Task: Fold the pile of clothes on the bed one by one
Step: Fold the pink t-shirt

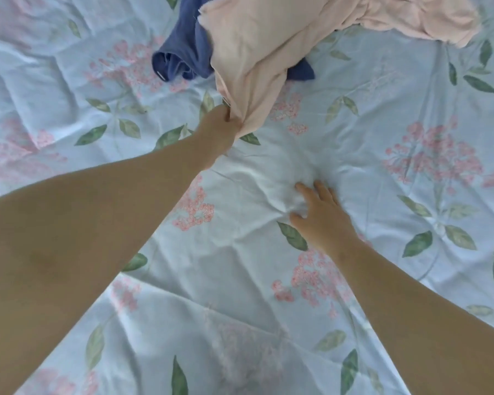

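Observation:
A pale pink garment (268, 47) lies crumpled at the top of the view, stretched down toward me. My left hand (218, 129) grips its lower corner, the fingers curled round the cloth. Under and behind the pink garment sits a blue garment (183, 61), bunched up and partly hidden. My right hand (321, 215) lies flat on the bed sheet with fingers spread, below and to the right of the pink garment, apart from it.
The bed is covered by a light blue sheet (240, 280) printed with pink flowers and green leaves, wrinkled in places. The sheet fills the whole view around the clothes.

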Demonstrator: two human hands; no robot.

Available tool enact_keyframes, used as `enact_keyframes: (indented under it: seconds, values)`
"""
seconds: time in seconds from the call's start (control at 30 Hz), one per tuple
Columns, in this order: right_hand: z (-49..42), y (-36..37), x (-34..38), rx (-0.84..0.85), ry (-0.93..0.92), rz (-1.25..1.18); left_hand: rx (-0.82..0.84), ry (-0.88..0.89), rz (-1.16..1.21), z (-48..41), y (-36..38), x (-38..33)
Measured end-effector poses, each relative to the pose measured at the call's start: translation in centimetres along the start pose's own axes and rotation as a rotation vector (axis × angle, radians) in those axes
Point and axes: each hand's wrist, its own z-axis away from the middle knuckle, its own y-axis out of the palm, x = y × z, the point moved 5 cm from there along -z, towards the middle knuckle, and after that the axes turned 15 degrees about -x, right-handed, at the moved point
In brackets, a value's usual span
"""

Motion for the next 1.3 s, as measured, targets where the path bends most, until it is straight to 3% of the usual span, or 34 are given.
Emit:
enact_keyframes:
  seconds: [0.2,0.27,0.57,0.77,0.97,1.13,1.3]
  values:
    - [7.4,-3.7,-0.6,-0.042,0.105,-0.186,-0.082,0.324,-0.151,9.1,-6.3,-1.7]
    - [10.5,-5.3,0.4,-0.059,0.118,-0.262,-0.032,0.370,-0.122,12.3,-8.2,-2.6]
    - [24.2,-15.0,4.5,-0.134,0.086,-0.486,-0.010,0.281,0.064,28.9,-19.0,-8.6]
    - [31.4,-19.6,4.0,-0.231,0.016,-0.548,0.018,0.221,0.306,37.8,-22.1,-12.2]
    - [34.1,-21.5,3.1,-0.299,-0.008,-0.600,0.050,0.263,0.401,41.7,-23.1,-15.5]
    - [35.0,-22.8,3.2,-0.431,-0.077,-0.673,0.184,0.240,0.671,43.4,-23.3,-18.0]
    - [35.0,-23.5,2.9,-0.530,-0.023,-0.724,0.238,0.111,0.959,43.5,-24.1,-19.0]
